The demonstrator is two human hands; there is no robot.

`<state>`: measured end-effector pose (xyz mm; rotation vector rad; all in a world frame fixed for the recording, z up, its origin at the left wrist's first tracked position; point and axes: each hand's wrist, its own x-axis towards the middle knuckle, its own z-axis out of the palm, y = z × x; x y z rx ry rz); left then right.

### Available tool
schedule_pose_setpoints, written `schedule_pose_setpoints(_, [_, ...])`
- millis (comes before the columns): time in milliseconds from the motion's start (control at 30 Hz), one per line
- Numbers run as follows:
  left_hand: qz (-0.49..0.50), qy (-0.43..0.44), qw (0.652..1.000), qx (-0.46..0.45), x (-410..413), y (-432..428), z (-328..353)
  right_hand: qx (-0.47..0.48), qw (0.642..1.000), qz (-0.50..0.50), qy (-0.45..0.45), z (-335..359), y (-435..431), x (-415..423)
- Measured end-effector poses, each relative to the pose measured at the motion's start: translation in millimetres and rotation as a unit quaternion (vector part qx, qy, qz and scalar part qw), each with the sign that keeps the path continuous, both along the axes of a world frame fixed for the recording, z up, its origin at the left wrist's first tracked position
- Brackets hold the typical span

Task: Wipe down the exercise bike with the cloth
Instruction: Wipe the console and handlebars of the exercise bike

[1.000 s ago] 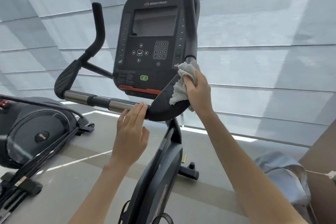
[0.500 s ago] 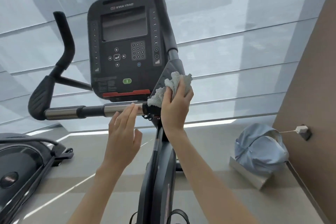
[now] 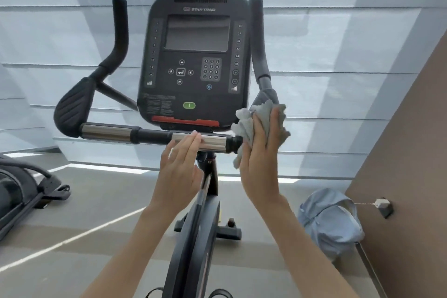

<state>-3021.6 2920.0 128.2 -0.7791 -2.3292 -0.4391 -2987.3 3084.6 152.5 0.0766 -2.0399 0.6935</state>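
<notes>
The black exercise bike stands straight in front of me, its console point(image 3: 196, 55) upright at the centre. A chrome and black handlebar point(image 3: 106, 132) runs across below the console. My right hand point(image 3: 258, 159) presses a pale grey cloth point(image 3: 244, 126) flat against the bike's right arm pad, at the right end of that bar. Its fingers lie straight over the cloth, and the cloth's edges stick out to the left and below. The straight fingertips of my left hand point(image 3: 179, 172) touch the chrome section of the bar.
Another black exercise machine point(image 3: 21, 189) sits low at the left. A light blue bag or garment point(image 3: 329, 222) lies on the floor at the right, against a brown wall point(image 3: 411, 152) that carries a small plug point(image 3: 384, 204). Shaded windows fill the background.
My right hand has slid the cloth down the right handle from beside the console to the arm pad at the bar's end. The view has swung to face the console squarely. My left hand stays at the bar.
</notes>
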Motion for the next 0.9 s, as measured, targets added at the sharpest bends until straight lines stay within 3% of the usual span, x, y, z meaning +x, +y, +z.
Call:
schedule_pose_setpoints(100, [0.004,0.004,1.0,0.003,-3.9,2.1,1.7,0.034,0.998,0.055,-0.012,50.9,35.9,-28.5])
schedule_pose_setpoints(333, [0.013,0.009,1.0,-0.002,-10.3,4.6,-2.0,0.192,0.94,0.058,-0.276,86.6,92.4,-99.4])
schedule_pose_setpoints(567, [0.024,0.001,1.0,-0.009,-11.0,5.5,-4.8,0.232,0.951,0.029,-0.201,57.2,74.3,-68.3])
schedule_pose_setpoints(767, [0.023,-0.002,1.0,0.005,-8.3,7.1,-4.1,0.273,0.936,0.008,-0.222,30.2,41.0,-17.5])
schedule_pose_setpoints(900, [0.016,0.005,1.0,0.002,-8.8,5.0,-2.7,0.27,0.939,0.088,-0.193,30.1,33.4,14.6])
